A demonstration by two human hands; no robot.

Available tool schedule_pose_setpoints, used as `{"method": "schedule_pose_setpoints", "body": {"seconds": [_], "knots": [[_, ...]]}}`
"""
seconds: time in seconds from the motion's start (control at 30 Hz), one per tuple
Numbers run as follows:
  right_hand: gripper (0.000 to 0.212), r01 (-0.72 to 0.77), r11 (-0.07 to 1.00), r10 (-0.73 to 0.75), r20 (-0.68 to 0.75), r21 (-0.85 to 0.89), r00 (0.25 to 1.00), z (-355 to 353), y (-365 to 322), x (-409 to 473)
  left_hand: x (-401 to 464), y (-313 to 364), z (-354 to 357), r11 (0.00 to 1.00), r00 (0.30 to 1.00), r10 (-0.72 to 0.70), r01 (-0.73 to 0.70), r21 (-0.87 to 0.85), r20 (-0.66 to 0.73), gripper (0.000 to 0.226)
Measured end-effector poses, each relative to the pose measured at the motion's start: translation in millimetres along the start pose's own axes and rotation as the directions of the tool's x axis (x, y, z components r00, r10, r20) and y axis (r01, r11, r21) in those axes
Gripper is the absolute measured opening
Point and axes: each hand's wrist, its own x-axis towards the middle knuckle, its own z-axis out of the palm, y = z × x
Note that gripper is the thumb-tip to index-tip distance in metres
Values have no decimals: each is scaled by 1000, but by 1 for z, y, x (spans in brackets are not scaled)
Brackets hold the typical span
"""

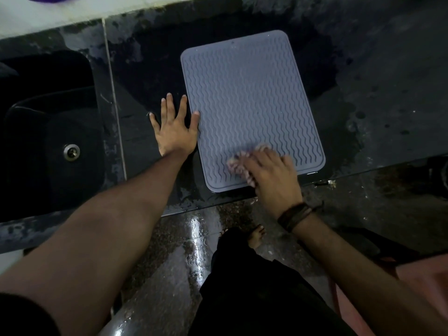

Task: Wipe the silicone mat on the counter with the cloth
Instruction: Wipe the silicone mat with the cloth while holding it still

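A grey silicone mat point(244, 98) with a wavy ridge pattern lies flat on the dark wet counter point(378, 76), its near edge close to the counter's front. My right hand point(271, 175) presses a crumpled pinkish cloth point(238, 163) onto the mat's near part; the hand covers most of the cloth and both look blurred. My left hand point(175, 127) lies flat on the counter beside the mat's left edge, fingers spread, with the thumb tip touching the mat. A dark band sits on my right wrist.
A dark sink point(29, 132) with a metal drain point(71, 152) is set into the counter at the left. A pale wall ledge point(72, 10) runs along the back left. Below the counter edge are the wet floor point(184, 258) and my bare foot point(256, 236).
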Motion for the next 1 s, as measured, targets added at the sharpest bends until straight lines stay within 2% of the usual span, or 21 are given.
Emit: {"method": "schedule_pose_setpoints", "body": {"seconds": [0.1, 0.23, 0.5, 0.63, 0.8, 0.9, 1.0], "knots": [[57, -44, 998, 41, -60, -41, 997, -4, 5, 46, 0, 0, 0, 1000, 1000, 4, -4, 3, -3, 67], [51, -5, 994, 13, 72, -108, 997, 12, -1, 79, 0, 1, 1, 1000, 1000, -7, 7, 16, 2, 67], [50, 57, 994, -53, 57, -88, 997, 31, 14, -8, 2, 1, 0, 1000, 1000, -14, 14, 28, 1, 65], [42, 87, 991, -85, 20, -102, 996, 19, 19, -17, 1, 2, -1, 1000, 1000, -9, 9, 21, 2, 65], [60, -16, 1000, 17, -91, 14, 996, 3, 4, 43, 0, 2, -2, 1000, 1000, -8, 8, 8, 5, 65], [58, 15, 999, -15, 9, -47, 1000, 6, -12, 84, 1, 2, -3, 1000, 1000, -11, 11, 8, 1, 64], [63, 61, 994, -55, 64, -93, 996, 23, -14, 82, 1, 3, -1, 1000, 1000, -19, 19, 15, 8, 64]]}}
